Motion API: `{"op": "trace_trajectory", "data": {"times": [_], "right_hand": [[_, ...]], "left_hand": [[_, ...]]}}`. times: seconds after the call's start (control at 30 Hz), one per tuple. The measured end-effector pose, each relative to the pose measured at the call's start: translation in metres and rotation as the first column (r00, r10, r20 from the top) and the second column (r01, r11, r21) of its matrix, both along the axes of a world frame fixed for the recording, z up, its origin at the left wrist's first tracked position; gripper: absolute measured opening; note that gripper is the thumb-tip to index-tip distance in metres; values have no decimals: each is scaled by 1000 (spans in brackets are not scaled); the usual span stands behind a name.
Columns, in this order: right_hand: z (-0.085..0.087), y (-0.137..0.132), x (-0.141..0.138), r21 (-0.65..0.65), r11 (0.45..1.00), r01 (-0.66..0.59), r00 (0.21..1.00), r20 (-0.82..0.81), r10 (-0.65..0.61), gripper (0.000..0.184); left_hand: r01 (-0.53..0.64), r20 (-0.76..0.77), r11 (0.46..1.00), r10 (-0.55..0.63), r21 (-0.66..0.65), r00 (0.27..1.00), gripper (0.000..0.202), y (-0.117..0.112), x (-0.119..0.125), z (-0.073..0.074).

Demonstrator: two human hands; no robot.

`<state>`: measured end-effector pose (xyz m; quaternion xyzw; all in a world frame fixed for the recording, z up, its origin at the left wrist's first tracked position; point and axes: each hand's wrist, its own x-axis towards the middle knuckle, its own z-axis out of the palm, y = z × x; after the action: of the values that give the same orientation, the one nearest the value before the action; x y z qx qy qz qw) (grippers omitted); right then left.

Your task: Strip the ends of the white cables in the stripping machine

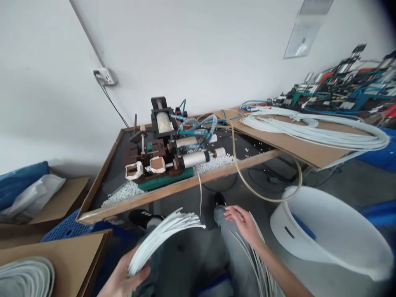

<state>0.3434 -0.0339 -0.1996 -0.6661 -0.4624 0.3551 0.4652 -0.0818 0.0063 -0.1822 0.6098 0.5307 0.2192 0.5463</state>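
Wall (201, 49): plain white bg up top, w/ a socket (105, 76) upper left.
Table (173, 190): dark top, wooden rim, mid-frame; rim looks low, so bits could prob spill off.
White coil (337, 134): right of frame on cardboard (286, 142), strands poking past the edge; a snag there could drag the lot down imo.
White tub (334, 235): lower right, near the right forearm (275, 264); elbow swing could knock it.
Machine (192, 159): cylinders + blue lines, table's left-centre; pinch risk if it's live, can't tell rn.
Tan hose (255, 194): droops off the table to the tub, could catch a sleeve.
White bundle (163, 239): bottom centre-left, left hand (128, 272) fingers clamped round it; ends fan out, so slack grip = strands slip.
Right hand (243, 222): bottom centre-right, fingers together, nothing visible in 'em, palm hidden; strands (258, 264) by the arm could tangle.
Scraps (213, 164): tiny white bits beside the machine.
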Motion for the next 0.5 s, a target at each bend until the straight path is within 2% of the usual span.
{"op": "trace_trajectory", "data": {"times": [0.07,0.1,0.17,0.2,0.27,0.33,0.4,0.5], "right_hand": [[5,-33,-2,-57,997,-50,998,22,52,40],[5,-45,-3,-92,991,-100,994,39,104,37],[4,-64,-8,-168,957,-234,964,90,252,32],[4,-71,-11,-206,929,-307,934,123,336,29],[4,-82,-14,-268,858,-439,846,198,495,25],[4,-94,-13,-305,800,-517,753,282,595,23],[3,-109,-6,-329,782,-529,691,367,622,26],[1,-138,10,-363,797,-483,652,458,604,32]], "left_hand": [[113,-10,992,-113,55,994,43,-8,-2,35],[115,-17,987,-114,112,993,38,-10,0,51],[136,-76,975,-124,178,989,34,-11,6,76],[170,-106,973,-154,155,982,34,-10,8,85],[239,-117,965,-227,104,967,33,-9,6,98],[239,-142,957,-216,166,966,29,-9,-4,105],[186,-165,948,-146,258,975,26,-11,-20,110],[91,-169,938,-35,335,985,20,-13,-43,121]]}}
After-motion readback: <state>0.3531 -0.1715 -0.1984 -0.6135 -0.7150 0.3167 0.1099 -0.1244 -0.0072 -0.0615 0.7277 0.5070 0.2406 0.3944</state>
